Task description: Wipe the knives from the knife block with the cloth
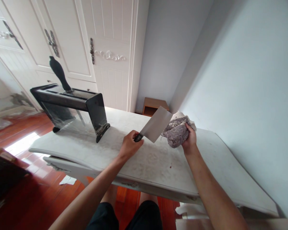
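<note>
My left hand point(131, 144) is closed around the black handle of a cleaver point(157, 124). Its broad steel blade points up and to the right, above the table. In my right hand point(190, 138) is a bunched grey and white cloth point(177, 133), with the fingers wrapped round its right side. The cloth lies just right of the blade's end; whether the two touch I cannot tell. To the left on the table stands a black knife block point(94, 105) with clear sides. One knife point(60, 73) sits in it, its black handle sticking up.
A worn white table point(144, 172) stretches beneath both hands, against a pale wall point(252, 89) on the right. White wardrobes point(110, 28) stand behind it. A small brown wooden cabinet point(156, 103) is past the far edge. White scraps point(68, 180) lie on the reddish floor.
</note>
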`<state>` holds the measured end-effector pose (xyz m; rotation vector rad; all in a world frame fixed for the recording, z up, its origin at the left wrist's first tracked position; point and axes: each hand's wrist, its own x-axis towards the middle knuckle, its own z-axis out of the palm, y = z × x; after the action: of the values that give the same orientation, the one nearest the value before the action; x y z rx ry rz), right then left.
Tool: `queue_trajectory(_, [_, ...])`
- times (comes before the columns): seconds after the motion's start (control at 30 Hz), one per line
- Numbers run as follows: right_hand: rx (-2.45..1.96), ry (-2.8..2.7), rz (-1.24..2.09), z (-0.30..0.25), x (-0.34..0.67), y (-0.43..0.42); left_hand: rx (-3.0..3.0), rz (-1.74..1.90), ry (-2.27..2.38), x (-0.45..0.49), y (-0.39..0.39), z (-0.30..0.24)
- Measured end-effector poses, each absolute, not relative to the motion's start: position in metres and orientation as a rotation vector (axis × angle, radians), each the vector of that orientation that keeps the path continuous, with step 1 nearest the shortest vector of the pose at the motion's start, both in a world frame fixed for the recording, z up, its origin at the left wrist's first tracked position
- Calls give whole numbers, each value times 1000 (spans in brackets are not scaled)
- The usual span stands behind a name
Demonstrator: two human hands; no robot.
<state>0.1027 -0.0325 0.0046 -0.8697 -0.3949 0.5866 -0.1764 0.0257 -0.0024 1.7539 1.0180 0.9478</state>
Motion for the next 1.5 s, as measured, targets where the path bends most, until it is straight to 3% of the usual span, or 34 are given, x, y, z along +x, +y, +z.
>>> queue_trajectory(0.33, [-999, -364, 951, 15, 51, -34, 1109, 977, 516, -174, 26, 6])
queue_trajectory(0.6, [-922, -542, 1320, 21, -5, -43, 817, 833, 431, -174, 30, 6])
queue_trajectory(0.9, [-945, -706, 1178, 20, -25, -50, 816, 884, 422, -168, 33, 2])
queue_trajectory(1.5, [-1062, -1160, 788, 4, -23, -43, 1640, 1092, 636, -155, 30, -15])
